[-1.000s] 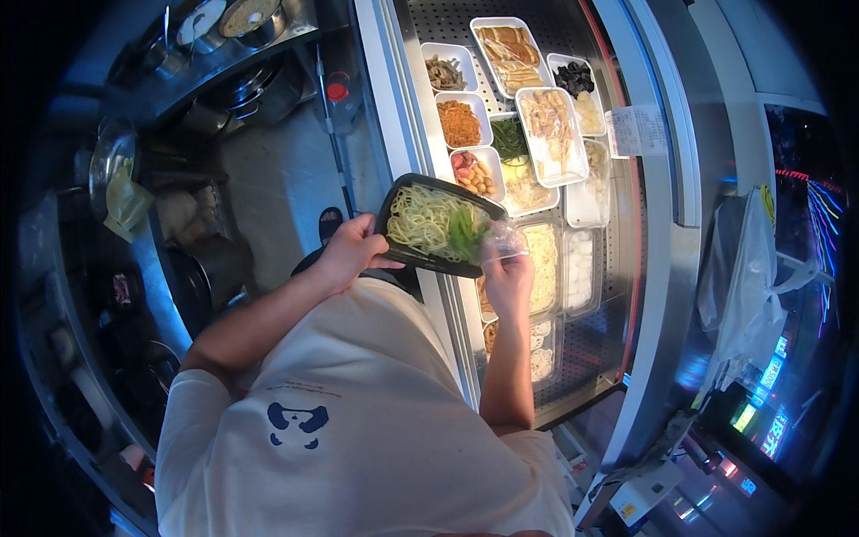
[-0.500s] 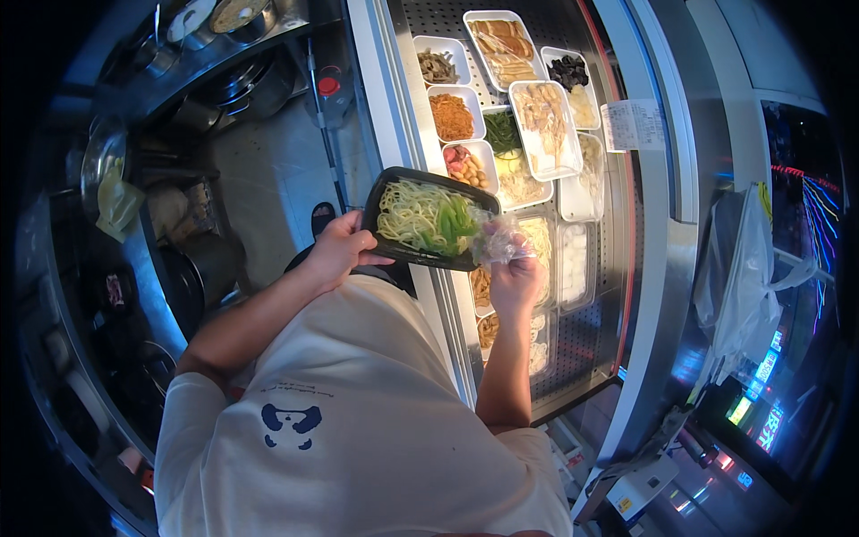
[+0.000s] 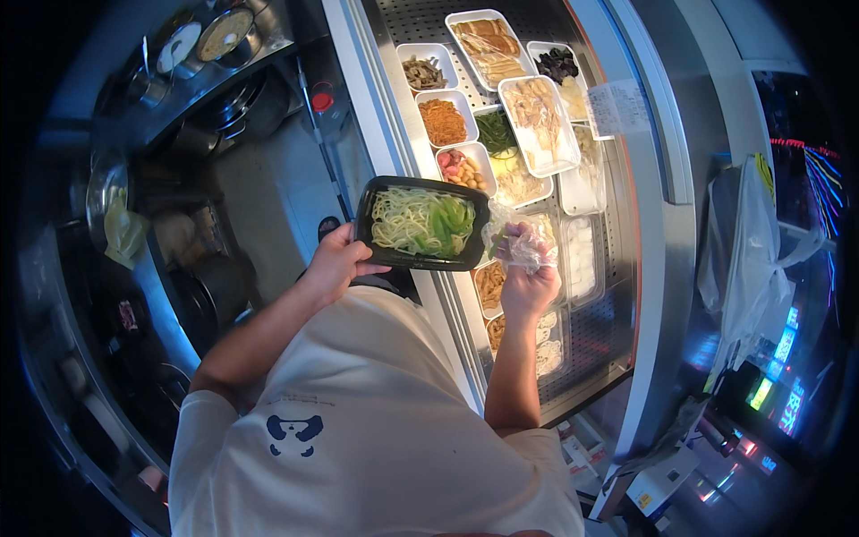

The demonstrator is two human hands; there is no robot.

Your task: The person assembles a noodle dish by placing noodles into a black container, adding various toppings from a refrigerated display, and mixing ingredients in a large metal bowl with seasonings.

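My left hand [image 3: 335, 264] grips the left end of a black plastic tray [image 3: 361, 215], thumb over its rim. In the tray lie pale noodles [image 3: 403, 219] and, on their right, light green vegetable slices [image 3: 450, 225]. Just beyond the tray's right end is my right hand [image 3: 530, 285], closed around crumpled clear plastic film [image 3: 535, 246]. Whether the film is a bag or a loose glove I cannot tell. It hangs close to the tray's edge, over the lit case.
A lit display case [image 3: 591, 336] with a perforated metal floor holds several white trays of food, among them shredded orange food [image 3: 442, 122] and peanuts [image 3: 463, 167]. Pots [image 3: 228, 36] stand on a metal shelf at far left. White plastic bags [image 3: 747, 259] hang at right.
My right hand has moved right, away from the tray's end, with the clear plastic. The tray has tilted and shifted slightly left, still in my left hand.
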